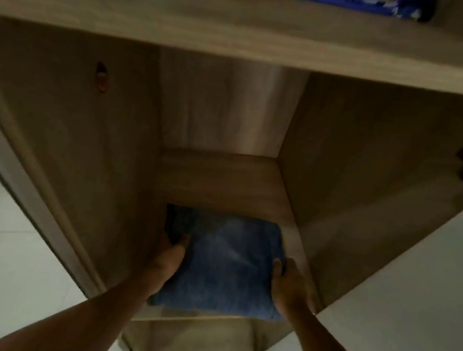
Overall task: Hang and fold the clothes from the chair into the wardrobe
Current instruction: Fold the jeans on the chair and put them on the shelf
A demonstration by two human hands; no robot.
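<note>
your left hand and right hand grasp the sides of the folded jeans, resting on the wardrobe's lower shelf. this piece looks nearly stowed; chair and remaining clothes aren't in view.

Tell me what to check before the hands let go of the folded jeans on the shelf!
1. Folded jeans lying flat on the lower shelf: ok.
2. Fold holding together: ok.
3. Left hand and right hand holding opposite sides: ok.
4. Jeans fully behind the shelf's front edge: cannot tell, they sit very near it.
5. Room left behind the jeans: ok, bare wood shows.
</note>
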